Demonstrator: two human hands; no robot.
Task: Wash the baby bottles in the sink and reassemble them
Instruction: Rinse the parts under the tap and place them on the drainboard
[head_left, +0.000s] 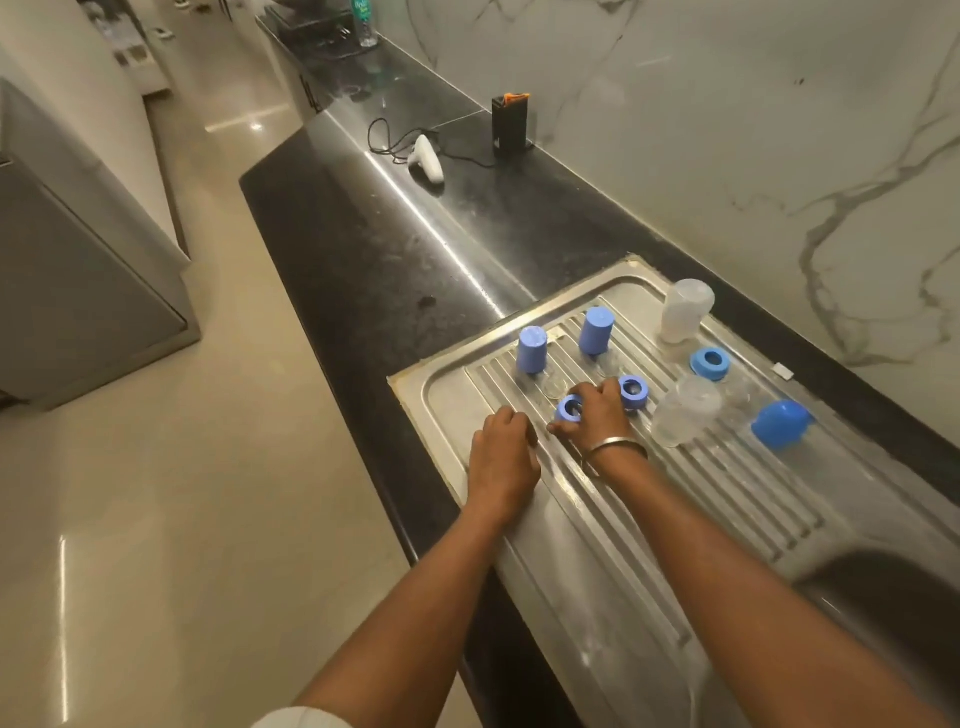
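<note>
Baby-bottle parts lie spread on the steel drainboard (701, 499). Two blue caps (532, 349) (596, 323) stand upright at its far left. Two clear bottle bodies (685, 312) (684, 410) stand upside down further right. A blue ring (709, 364) lies between them, and a blue dome cap (779, 424) lies on its side at the right. My right hand (597, 415) reaches over the ridges with curled fingers on a blue ring (569, 408); another ring (634, 392) sits just past it. My left hand (503, 457) rests on the drainboard's near rim, fingers curled under, holding nothing I can see. Clear teats near the rings are hard to make out.
The sink basin (883, 582) opens at the lower right. On the black counter (363, 249) behind lie a white controller (427, 158) with a cable and a black box (510, 123). A marble wall runs along the right; the floor drops off at the left.
</note>
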